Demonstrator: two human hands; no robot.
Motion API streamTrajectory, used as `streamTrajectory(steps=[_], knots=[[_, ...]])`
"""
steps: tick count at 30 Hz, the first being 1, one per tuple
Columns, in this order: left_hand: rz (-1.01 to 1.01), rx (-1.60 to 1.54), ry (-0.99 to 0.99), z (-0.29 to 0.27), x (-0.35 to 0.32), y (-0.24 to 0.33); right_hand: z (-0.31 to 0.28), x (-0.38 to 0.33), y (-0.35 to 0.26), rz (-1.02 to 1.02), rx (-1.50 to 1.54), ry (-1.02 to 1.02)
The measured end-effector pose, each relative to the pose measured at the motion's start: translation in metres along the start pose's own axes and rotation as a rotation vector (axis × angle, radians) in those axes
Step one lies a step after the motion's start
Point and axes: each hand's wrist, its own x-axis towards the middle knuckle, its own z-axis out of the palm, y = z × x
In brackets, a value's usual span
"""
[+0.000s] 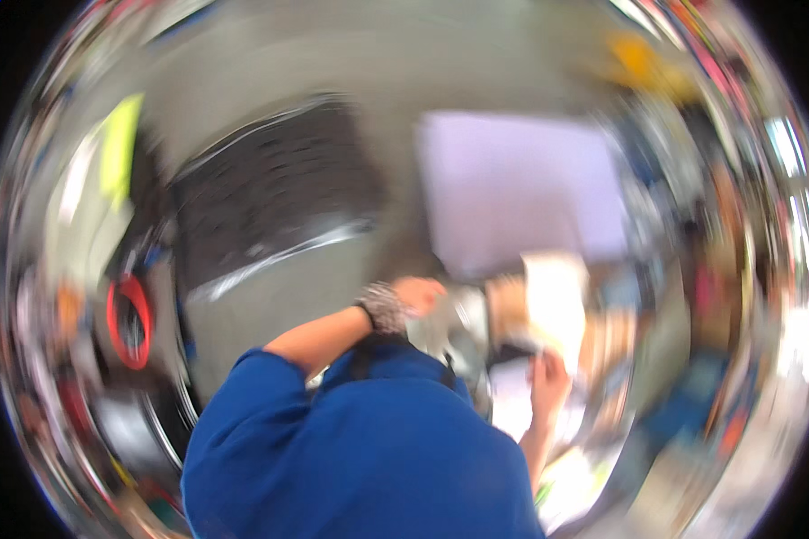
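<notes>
My left hand (420, 295) is in front of my body, with a patterned scrunchie (383, 308) round its wrist. Motion smears its fingers, and I cannot make out anything in them. Lower and to the right, my right hand (550, 382) looks closed beside a bright white sheet-like piece (555, 296); whether it grips that piece is unclear. A small dark object (512, 352) lies just left of this hand. Ahead of both hands is a pale lilac flat stack or board (526, 189). Black plastic-like sheeting (274, 193) lies on the grey surface to its left.
A red ring-shaped object (129, 322) stands at the left, below a yellow-green strip (120, 148). Brown cardboard-like pieces (609, 346) are at my right. Farther right are blurred heaps and a blue item (688, 395). Something yellow (643, 65) shows at the far right.
</notes>
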Motion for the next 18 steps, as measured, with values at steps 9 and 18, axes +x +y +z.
streamTrajectory(steps=[9,18], knots=[[-0.438,-0.219,-0.350,0.115,-0.002,0.037,-0.128,-0.031,0.193,0.235,-0.123,0.680],[-0.892,-0.948,-0.153,0.159,0.009,0.106,-0.130,0.018,0.309,0.664,0.480,0.534]])
